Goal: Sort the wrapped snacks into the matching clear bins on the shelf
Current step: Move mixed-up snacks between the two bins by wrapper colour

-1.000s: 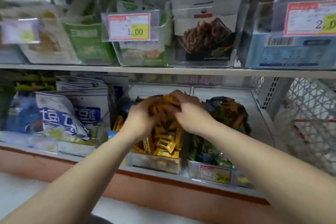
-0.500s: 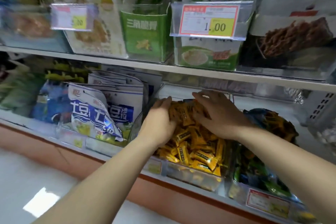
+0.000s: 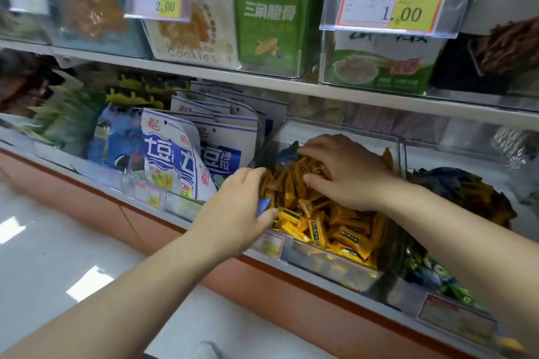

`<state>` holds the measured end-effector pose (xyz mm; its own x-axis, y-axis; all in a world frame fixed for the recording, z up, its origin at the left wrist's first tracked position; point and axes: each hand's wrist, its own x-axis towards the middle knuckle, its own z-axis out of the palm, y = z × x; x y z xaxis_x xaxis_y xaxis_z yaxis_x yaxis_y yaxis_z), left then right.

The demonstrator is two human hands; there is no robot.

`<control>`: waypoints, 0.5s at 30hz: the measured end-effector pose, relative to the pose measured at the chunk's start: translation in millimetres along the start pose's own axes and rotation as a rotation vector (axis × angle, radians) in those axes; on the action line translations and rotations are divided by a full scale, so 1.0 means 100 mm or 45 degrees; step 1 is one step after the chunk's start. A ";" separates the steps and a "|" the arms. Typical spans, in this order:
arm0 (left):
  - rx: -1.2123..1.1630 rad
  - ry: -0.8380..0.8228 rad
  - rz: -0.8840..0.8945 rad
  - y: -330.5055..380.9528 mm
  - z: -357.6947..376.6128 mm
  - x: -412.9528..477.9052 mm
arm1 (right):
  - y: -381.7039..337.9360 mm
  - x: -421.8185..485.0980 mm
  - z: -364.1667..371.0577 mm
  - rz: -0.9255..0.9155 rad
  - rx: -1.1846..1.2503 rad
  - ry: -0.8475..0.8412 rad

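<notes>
Hands work in one clear bin [image 3: 350, 128] on the lower shelf [image 3: 183, 223]. The bin is heaped with yellow snacks [image 3: 320, 227]: small oblong bars in glossy yellow-orange wrappers, each with a dark label panel, lying at all angles and pressed against the clear front wall.

The left hand [image 3: 233, 213] is at the bin's front left corner, seen from the back. Its fingers are curled down together over the edge of the pile, and the corner of a blue-wrapped snack [image 3: 264, 204] sticks out from its grip. How the thumb lies cannot be told.

The right hand [image 3: 344, 175] lies palm down on top of the heap, farther back. Its fingers are spread apart and only slightly bent, pressing on the yellow bars. The fingertips reach a second blue wrapper [image 3: 284, 154], which lies at the back left of the pile, just beside the bin's wall.

To the right, a neighbouring bin holds mixed snacks [image 3: 466, 195] in dark blue, orange and green. To the left stand blue-and-white bags [image 3: 175, 160]. On the upper shelf [image 3: 350, 99] are a green box [image 3: 274, 23] and a price tag [image 3: 390, 0] reading 1.00.
</notes>
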<state>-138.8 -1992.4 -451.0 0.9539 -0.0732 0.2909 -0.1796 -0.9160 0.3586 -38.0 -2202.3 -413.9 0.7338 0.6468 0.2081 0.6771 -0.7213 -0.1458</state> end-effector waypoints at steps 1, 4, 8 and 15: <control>0.009 0.023 -0.010 -0.03 0.01 -0.06 | -0.08 0.07 0.03 -0.074 0.064 -0.007; 0.088 0.116 -0.025 -0.10 0.05 -0.16 | -0.25 0.19 0.16 -0.171 0.124 -0.194; -0.036 0.021 -0.157 -0.23 0.06 -0.12 | -0.28 0.14 0.30 -0.188 -0.251 -0.390; -0.219 -0.012 -0.137 -0.35 0.02 -0.08 | -0.44 0.09 0.24 -0.112 -0.238 -0.185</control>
<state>-139.8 -1960.7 -467.1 0.9718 0.0169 0.2351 -0.1146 -0.8378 0.5338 -59.1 -2158.8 -429.0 0.6822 0.7279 0.0690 0.7263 -0.6855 0.0509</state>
